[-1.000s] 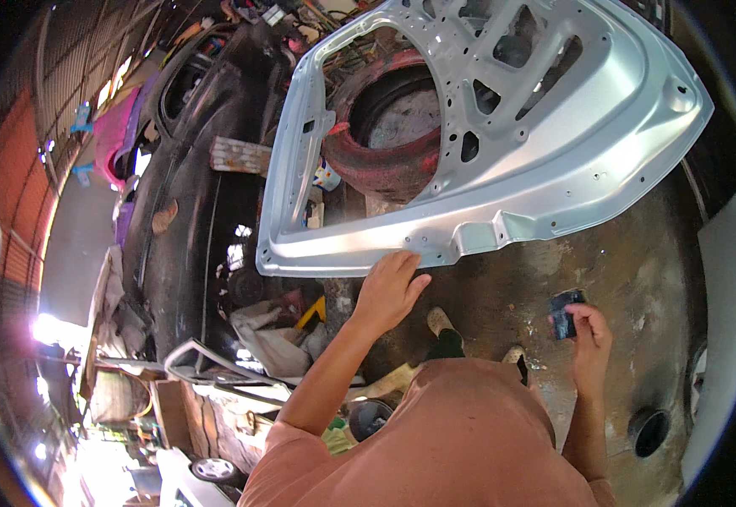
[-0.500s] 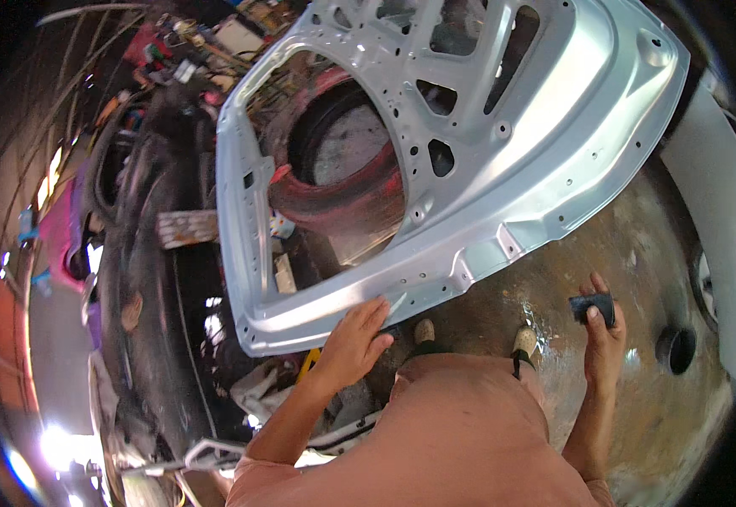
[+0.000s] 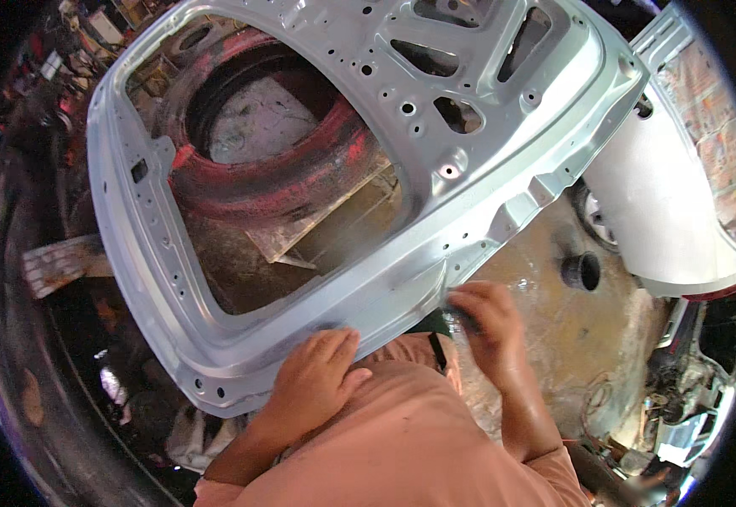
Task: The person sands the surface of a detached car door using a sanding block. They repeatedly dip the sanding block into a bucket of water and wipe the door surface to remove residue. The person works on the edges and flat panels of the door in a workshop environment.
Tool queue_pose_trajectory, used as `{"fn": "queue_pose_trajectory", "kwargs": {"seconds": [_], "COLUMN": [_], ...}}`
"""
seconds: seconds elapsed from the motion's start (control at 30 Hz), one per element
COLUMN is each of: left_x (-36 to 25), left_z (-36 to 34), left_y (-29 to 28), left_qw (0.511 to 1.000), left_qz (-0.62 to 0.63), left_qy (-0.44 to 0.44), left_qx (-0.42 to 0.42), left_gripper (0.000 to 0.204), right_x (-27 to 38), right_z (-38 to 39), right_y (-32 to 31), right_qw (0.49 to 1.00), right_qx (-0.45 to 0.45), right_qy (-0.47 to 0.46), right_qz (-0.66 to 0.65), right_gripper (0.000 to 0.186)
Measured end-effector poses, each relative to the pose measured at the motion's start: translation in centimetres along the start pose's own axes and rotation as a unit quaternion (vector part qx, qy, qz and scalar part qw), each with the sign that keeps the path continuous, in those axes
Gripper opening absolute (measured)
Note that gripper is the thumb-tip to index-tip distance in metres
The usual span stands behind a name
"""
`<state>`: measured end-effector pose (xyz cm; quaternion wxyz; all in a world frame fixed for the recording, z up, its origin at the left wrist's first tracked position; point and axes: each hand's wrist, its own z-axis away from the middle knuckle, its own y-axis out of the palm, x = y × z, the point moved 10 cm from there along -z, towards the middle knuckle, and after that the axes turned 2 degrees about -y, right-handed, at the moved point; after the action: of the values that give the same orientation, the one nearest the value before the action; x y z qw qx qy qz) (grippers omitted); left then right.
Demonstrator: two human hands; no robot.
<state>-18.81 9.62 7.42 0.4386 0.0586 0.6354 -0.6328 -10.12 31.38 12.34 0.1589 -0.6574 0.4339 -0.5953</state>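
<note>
A silver metal vehicle panel (image 3: 503, 220), with a large opening and many cut-outs, lies over a tyre (image 3: 275, 186) smeared with red. My left hand (image 3: 316, 372) rests on the panel's near edge at lower middle, fingers together but laid out, thumb apart, holding nothing. My right hand (image 3: 488, 325) is at the same edge farther right, blurred, its fingers curled round a small dark pad (image 3: 463, 318), partly hidden by them. Whether the pad touches the metal I cannot tell.
A white body part (image 3: 647, 220) stands at the right above a wheel (image 3: 592, 215). A black cylinder (image 3: 579, 270) sits on the stained floor (image 3: 554, 355). A dark car body (image 3: 13, 338) runs along the left, a wooden board (image 3: 55, 264) beside it. Clutter fills the upper left.
The view has swung, so the panel sits lower and farther left. My right hand with the dark pad has come in from the right to the panel's near edge; my left hand stays at that edge.
</note>
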Motion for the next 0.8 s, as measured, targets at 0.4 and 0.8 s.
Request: {"fn": "queue_pose_trajectory", "kwargs": {"seconds": [0.4, 0.8], "left_x": [12.2, 13.7], "left_z": [9.3, 7.6], "left_y": [-8.3, -5.6], "left_qw": [0.968, 0.986], "left_qz": [-0.087, -0.042], "left_qy": [-0.109, -0.088], "left_qx": [-0.209, -0.134], "left_gripper": [0.068, 0.085], "right_x": [3.7, 10.6], "right_z": [-1.2, -0.9], "right_y": [8.7, 17.2], "right_qw": [0.949, 0.932], "right_qx": [0.162, 0.261], "right_qy": [-0.129, -0.171], "right_qz": [0.239, 0.187], "right_gripper": [0.044, 0.032]}}
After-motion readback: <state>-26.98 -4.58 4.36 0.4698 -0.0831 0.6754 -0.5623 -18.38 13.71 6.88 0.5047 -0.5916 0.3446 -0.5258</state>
